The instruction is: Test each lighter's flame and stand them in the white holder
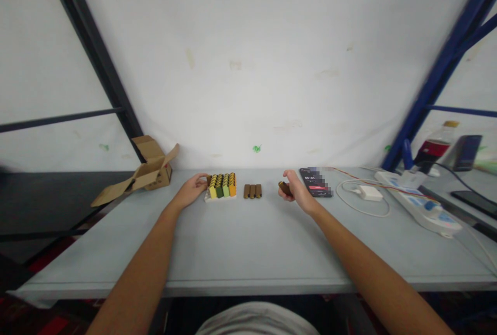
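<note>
My left hand (pixel 194 188) is at the left end of a white tray (pixel 220 199), its fingers closed around a brown tube (pixel 208 179) at the tray's back left corner. Rows of yellow, dark green, light green and orange tubes (pixel 222 186) with dark and gold tops stand upright in the tray. To the right of it, three brown tubes (pixel 252 191) lie side by side on the table. Farther right, my right hand (pixel 294 191) grips another brown tube (pixel 285 188) just above the tabletop, its gold end pointing left.
A phone (pixel 315 184) showing a timer lies beyond my right hand. Farther right are a white charger (pixel 370 193) with a looped cable, a power strip (pixel 423 208) and a drink bottle (pixel 434 143). An open cardboard box (pixel 149 172) sits at the table's back left.
</note>
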{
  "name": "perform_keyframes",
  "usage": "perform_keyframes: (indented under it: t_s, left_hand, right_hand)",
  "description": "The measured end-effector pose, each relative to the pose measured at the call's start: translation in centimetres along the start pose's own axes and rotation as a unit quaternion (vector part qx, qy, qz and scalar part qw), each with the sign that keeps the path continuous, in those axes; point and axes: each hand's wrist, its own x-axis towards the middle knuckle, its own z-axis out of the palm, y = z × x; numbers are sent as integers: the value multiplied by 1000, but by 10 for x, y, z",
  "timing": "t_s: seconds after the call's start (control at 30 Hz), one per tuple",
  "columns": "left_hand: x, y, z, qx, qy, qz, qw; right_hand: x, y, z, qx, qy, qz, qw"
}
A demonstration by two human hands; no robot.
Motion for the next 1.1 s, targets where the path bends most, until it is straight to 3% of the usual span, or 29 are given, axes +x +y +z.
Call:
perform_keyframes:
  t_s: [0.07, 0.17, 0.23, 0.33, 0.47, 0.53, 0.63, 0.7, 0.77, 0.8, 0.87, 0.93, 1.0, 1.1]
  left_hand:
    - [-2, 8, -1, 59, 75, 19, 995]
    - [-10, 33, 2, 137, 236, 105, 956]
    - [-19, 56, 10, 146, 262, 169, 939]
    - [-35, 89, 34, 144, 192, 260, 935]
    - [-54, 111, 76, 111, -18, 364, 925]
    - [-61, 113, 94, 74, -103, 384, 914]
    - [-65, 114, 107, 33, -161, 377, 912]
    - [-62, 113, 103, 27, -174, 360, 916]
    - [-55, 111, 88, 29, -142, 322, 936]
    - [-51, 108, 77, 27, -100, 295, 950]
    - [-40, 98, 51, 2, 46, 227, 973]
    - [-29, 83, 25, -18, 171, 184, 968]
    - [-21, 66, 4, -9, 234, 150, 960]
    - [-15, 44, -13, 8, 239, 99, 966]
  right_hand:
    - [-1, 3, 2, -6, 2, -7, 1000]
    - [-4, 6, 6, -26, -2, -23, 999]
    - [-6, 8, 11, -52, -12, -42, 998]
    - [-8, 10, 19, -90, -27, -82, 992]
    - [-8, 14, 34, -119, -68, -156, 978]
    - [-10, 16, 44, -128, -95, -188, 969]
    - [-13, 18, 58, -142, -125, -192, 963]
    - [-13, 18, 62, -143, -131, -188, 963]
    - [-8, 17, 59, -145, -104, -195, 964]
    - [-4, 16, 54, -157, -81, -199, 964]
    - [6, 19, 39, -217, -33, -198, 955]
    - [17, 25, 22, -309, -26, -209, 928]
    - [24, 35, 9, -377, -55, -231, 895]
    - [25, 47, 2, -450, -126, -245, 849]
